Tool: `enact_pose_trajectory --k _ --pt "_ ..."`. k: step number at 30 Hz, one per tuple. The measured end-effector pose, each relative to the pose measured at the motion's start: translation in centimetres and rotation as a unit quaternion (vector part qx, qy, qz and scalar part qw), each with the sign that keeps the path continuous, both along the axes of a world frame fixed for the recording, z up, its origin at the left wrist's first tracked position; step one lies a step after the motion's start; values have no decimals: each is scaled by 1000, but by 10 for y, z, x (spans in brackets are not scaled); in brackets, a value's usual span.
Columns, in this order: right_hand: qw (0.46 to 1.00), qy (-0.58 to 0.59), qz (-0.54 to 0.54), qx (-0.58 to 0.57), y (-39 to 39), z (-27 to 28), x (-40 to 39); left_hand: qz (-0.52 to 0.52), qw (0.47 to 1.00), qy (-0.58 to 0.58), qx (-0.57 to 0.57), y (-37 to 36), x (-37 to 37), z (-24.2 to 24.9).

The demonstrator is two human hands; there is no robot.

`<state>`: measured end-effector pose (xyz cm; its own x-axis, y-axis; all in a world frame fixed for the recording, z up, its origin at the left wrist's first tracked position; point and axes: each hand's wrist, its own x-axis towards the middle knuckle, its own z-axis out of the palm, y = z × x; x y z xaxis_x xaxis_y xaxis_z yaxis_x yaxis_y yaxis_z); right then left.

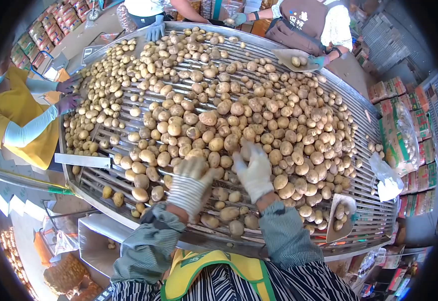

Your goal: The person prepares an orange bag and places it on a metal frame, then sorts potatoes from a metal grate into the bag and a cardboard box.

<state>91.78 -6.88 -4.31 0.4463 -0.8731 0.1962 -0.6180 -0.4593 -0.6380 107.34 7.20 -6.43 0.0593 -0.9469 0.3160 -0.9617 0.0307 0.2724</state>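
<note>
Many loose potatoes (208, 119) lie across a slatted metal sorting table (129, 120). My left hand (193, 181), in a striped white work glove, rests low over potatoes near the front edge. Its fingers curve forward over them, with the thumb apart; the fingertips are partly hidden and no held potato shows. To its right, my right hand (254, 173), also in a white glove, reaches into the pile. Thumb and fingers are spread and touch potatoes at the tips. Several potatoes (229, 214) lie between my wrists.
A person in yellow (18, 115) stands left, purple-gloved hands at the table. Two people work across the far edge; one has a scoop (296, 60) with potatoes. Another scoop (340, 218) lies at right. Stacked bags (399, 135) stand beyond; a white strip (82, 160) crosses the left rim.
</note>
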Motion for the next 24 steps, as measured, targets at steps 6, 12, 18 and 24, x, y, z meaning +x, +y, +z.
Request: enact_pose_trajectory --k 6,12,18,24 --pt "979 187 -62 -48 -6 -22 49 -77 994 -49 63 -13 33 -8" --pt "980 142 8 -141 10 -45 88 -75 995 18 56 -11 71 -17" --pt "990 13 134 -52 10 -18 94 47 995 69 47 -3 100 -17" --pt "977 177 -80 -83 -89 -7 11 194 969 126 86 2 143 -21"
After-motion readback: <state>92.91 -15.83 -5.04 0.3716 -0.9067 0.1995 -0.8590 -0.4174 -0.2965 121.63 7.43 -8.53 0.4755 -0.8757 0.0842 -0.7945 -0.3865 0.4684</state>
